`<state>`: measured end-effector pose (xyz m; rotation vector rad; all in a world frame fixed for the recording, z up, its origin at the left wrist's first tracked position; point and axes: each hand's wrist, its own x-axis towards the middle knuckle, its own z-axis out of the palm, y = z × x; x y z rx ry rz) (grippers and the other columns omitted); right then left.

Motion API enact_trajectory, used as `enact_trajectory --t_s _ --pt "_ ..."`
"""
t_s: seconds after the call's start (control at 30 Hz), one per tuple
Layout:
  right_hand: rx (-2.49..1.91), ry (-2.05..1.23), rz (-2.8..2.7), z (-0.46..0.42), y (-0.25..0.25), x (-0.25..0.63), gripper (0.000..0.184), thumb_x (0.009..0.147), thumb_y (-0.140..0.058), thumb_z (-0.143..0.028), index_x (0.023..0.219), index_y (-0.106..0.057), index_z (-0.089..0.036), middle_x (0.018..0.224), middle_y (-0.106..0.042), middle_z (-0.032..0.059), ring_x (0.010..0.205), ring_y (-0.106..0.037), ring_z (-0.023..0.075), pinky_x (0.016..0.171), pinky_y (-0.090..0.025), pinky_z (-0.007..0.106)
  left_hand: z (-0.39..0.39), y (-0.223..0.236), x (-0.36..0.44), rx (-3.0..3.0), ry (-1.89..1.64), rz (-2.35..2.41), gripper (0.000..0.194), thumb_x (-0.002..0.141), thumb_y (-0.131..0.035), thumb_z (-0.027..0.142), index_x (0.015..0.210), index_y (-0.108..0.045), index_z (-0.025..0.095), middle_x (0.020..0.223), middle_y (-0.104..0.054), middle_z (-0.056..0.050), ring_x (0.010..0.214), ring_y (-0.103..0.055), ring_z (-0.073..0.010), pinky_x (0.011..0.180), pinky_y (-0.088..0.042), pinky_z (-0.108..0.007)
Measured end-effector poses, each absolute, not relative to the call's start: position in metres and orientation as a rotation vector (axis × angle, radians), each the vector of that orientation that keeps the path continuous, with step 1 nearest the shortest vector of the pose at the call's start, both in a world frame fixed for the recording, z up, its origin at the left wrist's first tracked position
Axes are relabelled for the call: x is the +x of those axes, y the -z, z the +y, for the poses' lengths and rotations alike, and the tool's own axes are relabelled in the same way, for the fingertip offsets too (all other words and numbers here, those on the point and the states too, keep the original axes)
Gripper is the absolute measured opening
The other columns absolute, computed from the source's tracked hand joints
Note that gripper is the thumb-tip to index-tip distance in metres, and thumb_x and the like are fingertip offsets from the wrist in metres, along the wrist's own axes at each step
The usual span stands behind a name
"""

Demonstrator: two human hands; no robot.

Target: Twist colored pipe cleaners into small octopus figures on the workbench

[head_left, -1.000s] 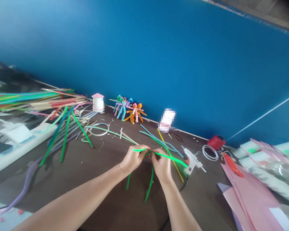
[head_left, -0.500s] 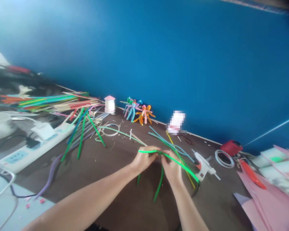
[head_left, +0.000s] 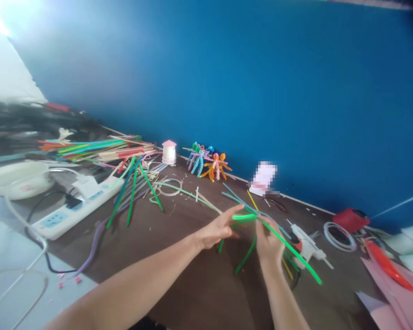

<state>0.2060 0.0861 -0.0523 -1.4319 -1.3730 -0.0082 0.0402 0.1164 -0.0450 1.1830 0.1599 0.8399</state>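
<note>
My right hand (head_left: 269,242) is closed around a bundle of green pipe cleaners (head_left: 289,250), which stick out toward the right and hang below the fist. My left hand (head_left: 217,229) is beside it with fingers stretched out, its fingertips near the bright green bent end of the bundle. Both hands hover over a dark brown table (head_left: 179,275).
Loose pipe cleaners (head_left: 134,188) and a stack of coloured ones (head_left: 96,149) lie at the left. A power strip (head_left: 79,206), small pipe-cleaner figures (head_left: 208,162), a white glue gun (head_left: 308,247), tape rings (head_left: 337,231) and pink paper (head_left: 395,302) surround the hands. A blue wall stands behind.
My left hand has let go of the green pipe cleaners and opened its fingers. The right hand keeps the bundle. The view has swung left, showing more of the power strip.
</note>
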Motion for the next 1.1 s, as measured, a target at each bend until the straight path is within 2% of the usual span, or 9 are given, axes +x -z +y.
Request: enact_trajectory --t_s 0.1,0.17,0.23,0.37,0.53,0.7,0.87,1.0,1.1 --pt "-1.419 0.103 -1.283 0.084 0.048 0.214 0.017 0.080 -0.046 -0.028 0.083 -0.058 -0.016 0.077 -0.062 0.0074 0.069 -0.059 0.0187 0.064 -0.046 0.030 0.123 0.041 0.036 0.965 -0.707 0.058 0.102 0.050 -0.037 0.081 0.131 -0.029 0.020 0.127 -0.043 -0.018 0.114 -0.041 -0.0321 0.084 -0.037 -0.040" --pt "-1.367 0.185 -1.349 0.082 0.044 0.217 0.016 0.081 -0.046 -0.026 0.084 -0.059 -0.016 0.076 -0.061 0.0068 0.069 -0.059 0.0181 0.065 -0.047 0.031 0.128 0.042 0.035 0.852 -0.632 0.080 0.101 0.054 -0.019 0.083 0.128 -0.034 0.016 0.125 -0.044 -0.019 0.112 -0.043 -0.0328 0.083 -0.037 -0.041" --pt "-1.284 0.292 -1.466 0.080 0.040 0.216 0.013 0.081 -0.048 -0.022 0.082 -0.060 -0.017 0.075 -0.061 0.0059 0.072 -0.058 0.0183 0.069 -0.047 0.032 0.132 0.043 0.034 0.836 -0.578 0.119 0.097 0.060 -0.013 0.080 0.124 -0.040 0.012 0.122 -0.047 -0.020 0.109 -0.045 -0.0322 0.082 -0.037 -0.040" --pt "-1.141 0.386 -1.576 0.076 0.035 0.209 0.015 0.080 -0.049 -0.012 0.084 -0.061 -0.019 0.078 -0.061 0.0057 0.076 -0.059 0.0167 0.070 -0.048 0.032 0.127 0.043 0.035 1.041 -0.629 0.108 0.078 0.069 -0.035 0.069 0.117 -0.049 0.009 0.110 -0.056 -0.018 0.103 -0.049 -0.0283 0.084 -0.034 -0.036" --pt "-1.081 0.363 -1.770 0.066 0.030 0.203 0.027 0.078 -0.050 -0.005 0.097 -0.059 -0.021 0.087 -0.060 0.0069 0.082 -0.058 0.0169 0.073 -0.049 0.032 0.108 0.038 0.040 1.246 -0.634 0.104 0.059 0.066 -0.064 0.043 0.116 -0.047 0.017 0.100 -0.060 -0.009 0.094 -0.053 -0.0226 0.081 -0.038 -0.034" --pt "-1.083 0.289 -1.812 0.062 0.027 0.195 0.027 0.078 -0.051 -0.008 0.101 -0.059 -0.021 0.089 -0.060 0.0074 0.083 -0.057 0.0173 0.074 -0.048 0.033 0.102 0.039 0.050 1.393 -0.857 0.373 0.027 0.078 -0.052 0.035 0.095 -0.055 0.014 0.079 -0.060 -0.003 0.074 -0.054 -0.0142 0.072 -0.042 -0.027" --pt "-1.190 -0.055 -1.359 0.071 0.033 0.199 0.017 0.083 -0.045 -0.022 0.093 -0.058 -0.017 0.085 -0.061 0.0075 0.080 -0.058 0.0188 0.071 -0.047 0.034 0.105 0.031 0.042 1.737 -1.071 0.611 0.021 0.084 -0.041 0.029 0.087 -0.054 0.014 0.066 -0.056 0.000 0.062 -0.052 -0.0121 0.063 -0.041 -0.024" --pt "-1.072 -0.437 -1.230 0.074 0.031 0.207 0.024 0.086 -0.039 -0.031 0.079 -0.056 -0.015 0.077 -0.059 0.0054 0.075 -0.056 0.0180 0.071 -0.044 0.036 0.108 0.026 0.034 2.059 -1.213 0.611 0.020 0.082 -0.039 0.017 0.093 -0.056 0.015 0.076 -0.058 -0.004 0.072 -0.055 -0.0139 0.067 -0.041 -0.024" --pt "-0.952 -0.448 -1.359 0.069 0.025 0.204 0.026 0.082 -0.042 -0.040 0.074 -0.051 -0.017 0.084 -0.054 0.0057 0.083 -0.054 0.0202 0.076 -0.041 0.038 0.112 0.026 0.031 2.241 -1.258 0.658 0.029 0.079 -0.039 0.010 0.101 -0.057 0.017 0.086 -0.059 -0.007 0.082 -0.055 -0.0167 0.073 -0.042 -0.027"
